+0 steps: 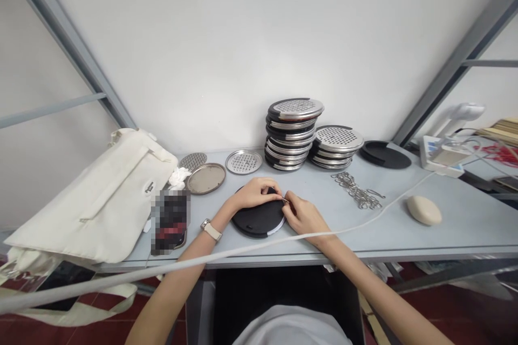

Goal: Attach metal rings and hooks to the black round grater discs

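Observation:
A round black disc (257, 220) with a silvery edge at its lower right lies flat on the table in front of me. My left hand (259, 194) rests over its upper part, thumb and fingers curled together at the right rim. At that same rim my right hand (299, 212) pinches a small, thin metal piece (285, 200); its exact shape is mostly hidden by the fingers. The fingertips of both hands nearly meet there. To the right lies a pile of bent metal wire clips (358, 190).
Behind stand a tall stack (292, 135) and a lower stack (338, 143) of round graters. Loose metal discs (244, 162), a black round tray (385, 154), a cream bag (97, 199), a phone (172, 223) and a beige mouse (423, 210) lie around. A white cable (251, 245) crosses in front.

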`<state>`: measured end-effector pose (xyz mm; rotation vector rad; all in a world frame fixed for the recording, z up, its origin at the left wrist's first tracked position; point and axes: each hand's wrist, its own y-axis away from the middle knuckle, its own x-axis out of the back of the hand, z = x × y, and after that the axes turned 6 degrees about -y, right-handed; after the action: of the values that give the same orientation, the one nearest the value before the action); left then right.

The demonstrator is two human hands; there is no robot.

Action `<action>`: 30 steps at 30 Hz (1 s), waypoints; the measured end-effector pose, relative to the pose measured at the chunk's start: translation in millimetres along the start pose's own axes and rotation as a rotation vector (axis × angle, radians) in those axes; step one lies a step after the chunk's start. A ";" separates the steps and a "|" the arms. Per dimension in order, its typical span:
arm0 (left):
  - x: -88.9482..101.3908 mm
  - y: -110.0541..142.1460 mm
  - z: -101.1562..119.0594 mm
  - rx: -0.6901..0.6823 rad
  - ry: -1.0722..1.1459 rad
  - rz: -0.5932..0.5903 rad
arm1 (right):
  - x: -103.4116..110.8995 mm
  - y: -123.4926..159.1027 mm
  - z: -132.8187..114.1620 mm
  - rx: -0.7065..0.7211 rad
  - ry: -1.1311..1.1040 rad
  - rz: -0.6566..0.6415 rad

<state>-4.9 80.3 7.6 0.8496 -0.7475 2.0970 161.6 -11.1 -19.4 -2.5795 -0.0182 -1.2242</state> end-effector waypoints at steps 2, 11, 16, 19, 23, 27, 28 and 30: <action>0.0 -0.4 0.0 0.005 0.008 0.011 | 0.4 0.1 0.2 0.004 0.006 0.004; 1.7 -1.4 0.8 0.032 0.005 0.068 | -3.8 -2.8 5.4 0.012 0.037 0.024; 2.0 -1.5 -0.6 0.018 -0.020 0.079 | -5.3 -3.7 6.7 0.022 0.057 0.025; 1.1 -1.6 -4.5 -0.013 -0.036 0.084 | -5.4 -3.5 6.6 0.028 0.058 0.026; -1.5 -0.7 -8.2 -0.048 -0.064 0.087 | -5.6 -3.1 7.0 0.049 0.058 0.010; -1.5 2.2 -3.8 -0.045 -0.122 0.092 | -6.3 -3.6 8.4 0.054 0.047 0.002; -0.8 3.0 -1.9 -0.052 -0.137 0.088 | -6.3 -3.7 8.8 0.050 0.047 0.002; 1.1 4.1 1.5 -0.070 -0.154 0.073 | -6.2 -4.1 9.1 0.044 0.050 0.003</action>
<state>-8.2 77.4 8.4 0.9660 -0.9405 2.0731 164.0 -4.1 -28.6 -2.5098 -0.0303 -1.2725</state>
